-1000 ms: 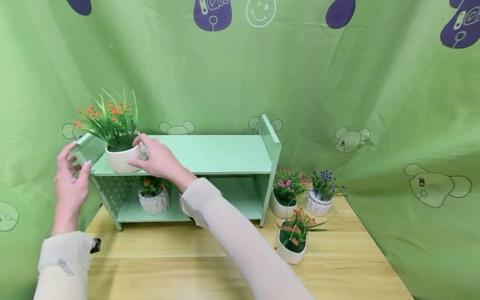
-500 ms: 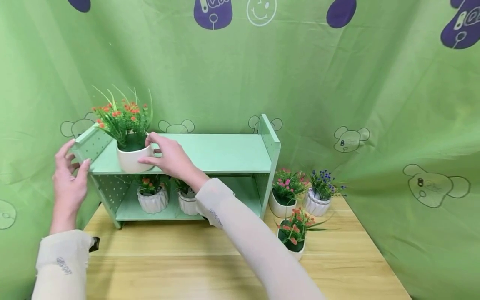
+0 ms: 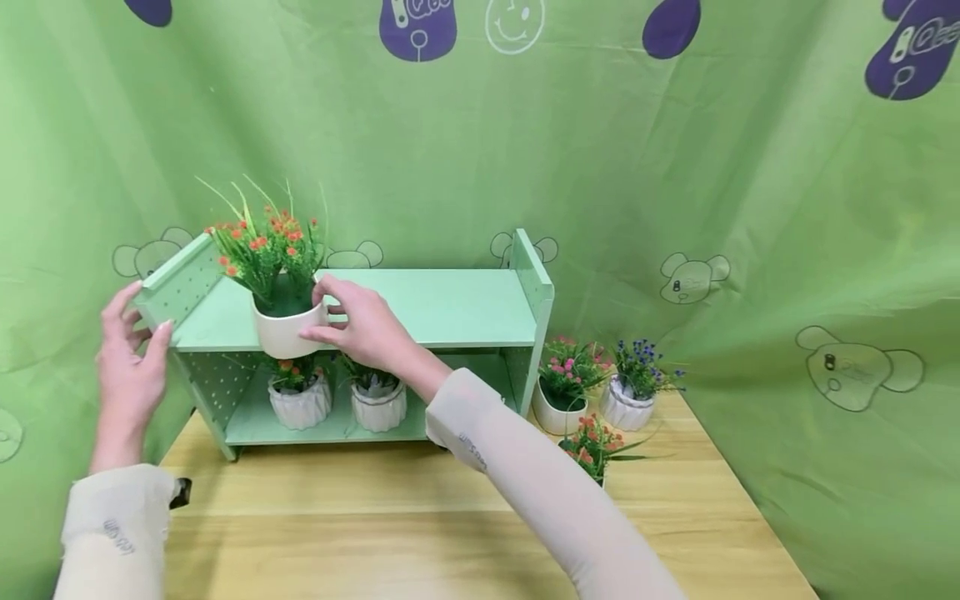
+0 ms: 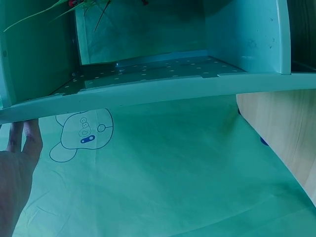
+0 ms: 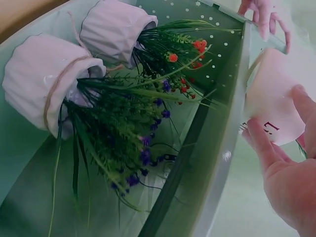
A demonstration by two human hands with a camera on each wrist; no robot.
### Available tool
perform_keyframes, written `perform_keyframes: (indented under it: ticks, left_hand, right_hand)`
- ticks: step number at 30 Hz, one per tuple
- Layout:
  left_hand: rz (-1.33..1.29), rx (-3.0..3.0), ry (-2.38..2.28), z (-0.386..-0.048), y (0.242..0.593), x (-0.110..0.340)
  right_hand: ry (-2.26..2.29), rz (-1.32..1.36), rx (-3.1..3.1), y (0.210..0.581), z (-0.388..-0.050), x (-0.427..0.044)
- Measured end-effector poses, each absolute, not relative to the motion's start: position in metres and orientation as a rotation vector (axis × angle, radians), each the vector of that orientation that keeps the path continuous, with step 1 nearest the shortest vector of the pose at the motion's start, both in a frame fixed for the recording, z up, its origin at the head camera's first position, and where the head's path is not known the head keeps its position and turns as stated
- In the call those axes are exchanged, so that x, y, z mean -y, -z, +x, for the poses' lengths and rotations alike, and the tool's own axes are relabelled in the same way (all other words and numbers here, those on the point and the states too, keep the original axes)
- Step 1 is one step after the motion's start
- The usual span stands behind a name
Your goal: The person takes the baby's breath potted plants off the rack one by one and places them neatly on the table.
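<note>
Fingers (image 3: pixel 337 288) of right hand (image 3: pixel 371 327) pinch right side of white flowerpot (image 3: pixel 285 333), at front left of green shelf's (image 3: pixel 457 310) upper board; base contact unclear. Left hand (image 3: pixel 132 375): fingers relaxed, touching side panel (image 3: pixel 180 287); cropped in left wrist view. Right sleeve (image 3: pixel 547 492) hides most of red-flowered plant's (image 3: pixel 588 443) pot on table (image 3: pixel 675 517).

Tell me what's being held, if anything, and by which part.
The right hand holds a round white pot of orange flowers by its right side, near the rim. The left hand touches the green perforated shelf panel; whether it grips is unclear.
</note>
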State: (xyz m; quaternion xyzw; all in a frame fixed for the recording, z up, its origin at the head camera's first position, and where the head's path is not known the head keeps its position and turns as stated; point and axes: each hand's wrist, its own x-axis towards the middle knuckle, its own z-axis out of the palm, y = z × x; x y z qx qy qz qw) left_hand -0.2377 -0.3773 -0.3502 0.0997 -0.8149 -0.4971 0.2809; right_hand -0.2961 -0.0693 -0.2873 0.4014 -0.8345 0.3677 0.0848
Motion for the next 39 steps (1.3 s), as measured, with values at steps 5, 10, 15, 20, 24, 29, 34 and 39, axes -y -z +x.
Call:
perform_keyframes:
  ticks: [5,10,15,20,24,29,34,39]
  left_hand:
    - [0.271,2.185,1.337,-0.236,0.350,0.378]
    - [0.278,2.185,1.344,-0.236,0.349,0.378]
    - [0.277,2.189,1.342,-0.235,0.349,0.379]
    - [0.277,2.191,1.327,-0.235,0.350,0.380]
    - [0.281,2.197,1.334,-0.235,0.350,0.380]
    - [0.282,2.199,1.336,-0.235,0.350,0.379]
    - [0.280,2.196,1.342,-0.235,0.351,0.378]
    - [0.270,2.210,1.336,-0.236,0.348,0.377]
  right_hand:
    - [-1.176,1.190,2.461,0.288,-0.290,0.052]
    - [-1.345,1.135,2.395,0.294,-0.285,0.027]
    - [-1.407,1.103,2.371,0.298,-0.278,0.002]
    - [-1.406,1.083,2.345,0.296,-0.271,-0.019]
    - [-1.404,1.088,2.335,0.296,-0.264,-0.032]
    - [-1.442,1.076,2.343,0.299,-0.253,-0.048]
    - [-1.408,1.039,2.364,0.304,-0.243,-0.066]
    - [-1.382,1.003,2.357,0.309,-0.231,-0.089]
